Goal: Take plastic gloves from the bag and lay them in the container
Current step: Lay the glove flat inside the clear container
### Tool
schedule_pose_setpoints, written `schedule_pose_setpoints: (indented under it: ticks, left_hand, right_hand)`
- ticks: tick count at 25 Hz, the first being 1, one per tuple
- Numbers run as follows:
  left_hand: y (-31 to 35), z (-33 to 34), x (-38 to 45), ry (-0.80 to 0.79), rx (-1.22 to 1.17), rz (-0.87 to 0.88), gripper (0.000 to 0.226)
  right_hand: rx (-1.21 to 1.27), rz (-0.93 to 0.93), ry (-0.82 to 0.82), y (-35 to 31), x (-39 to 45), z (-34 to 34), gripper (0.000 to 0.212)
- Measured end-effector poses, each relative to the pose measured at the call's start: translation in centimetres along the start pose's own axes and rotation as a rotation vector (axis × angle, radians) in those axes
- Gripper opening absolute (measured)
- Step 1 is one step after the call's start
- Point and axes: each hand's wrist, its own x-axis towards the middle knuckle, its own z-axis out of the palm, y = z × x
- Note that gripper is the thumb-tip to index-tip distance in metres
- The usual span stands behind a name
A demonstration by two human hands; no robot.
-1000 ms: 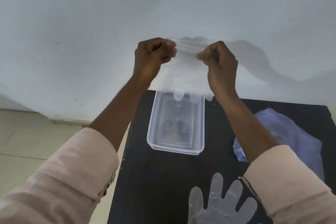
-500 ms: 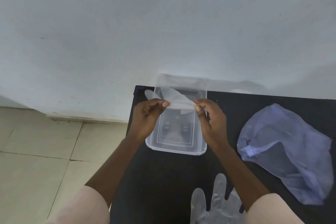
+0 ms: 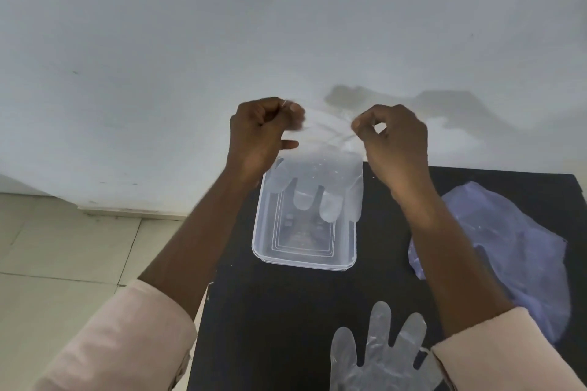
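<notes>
A clear plastic glove [image 3: 317,181] hangs in the air, fingers pointing down over the far end of the clear rectangular container [image 3: 305,259]. My left hand [image 3: 260,136] pinches the glove's cuff at the left corner and my right hand [image 3: 394,140] pinches it at the right corner, both raised in front of the wall. The container stands on the black table [image 3: 270,311]. A second clear glove [image 3: 378,355] lies flat on the table near me. The pale purple plastic bag [image 3: 521,260] lies crumpled at the right of the table.
A white wall [image 3: 286,25] rises directly behind the table. Beige floor tiles [image 3: 63,247] lie to the left, beyond the table's left edge. My pink sleeves fill the lower corners.
Both hands were low over the container half a second ago; now they are raised again, holding the glove stretched by its cuff with its fingers dangling over the container.
</notes>
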Motion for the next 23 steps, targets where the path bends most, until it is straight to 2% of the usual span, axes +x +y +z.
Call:
schedule_pose_setpoints:
  ticks: [4, 10, 15, 23]
  left_hand:
    - [1.2, -0.2, -0.3, -0.014, 0.0, -0.004, 0.021]
    - [1.2, -0.2, -1.2, -0.038, -0.052, -0.095, 0.015]
    - [1.2, -0.6, -0.8, -0.072, -0.068, -0.155, 0.015]
    - [0.6, -0.7, 2.4, -0.108, -0.158, -0.293, 0.016]
  right_hand:
    - [0.384, 0.256, -0.081, -1.1, 0.3, -1.5, 0.01]
    - [0.707, 0.382, -0.115, -0.9, -0.3, -1.3, 0.004]
    - [0.62, 0.33, -0.188, -0.9, 0.4, -1.1, 0.013]
    - [0.331, 0.19, -0.133, -0.6, 3.1, 0.2, 0.022]
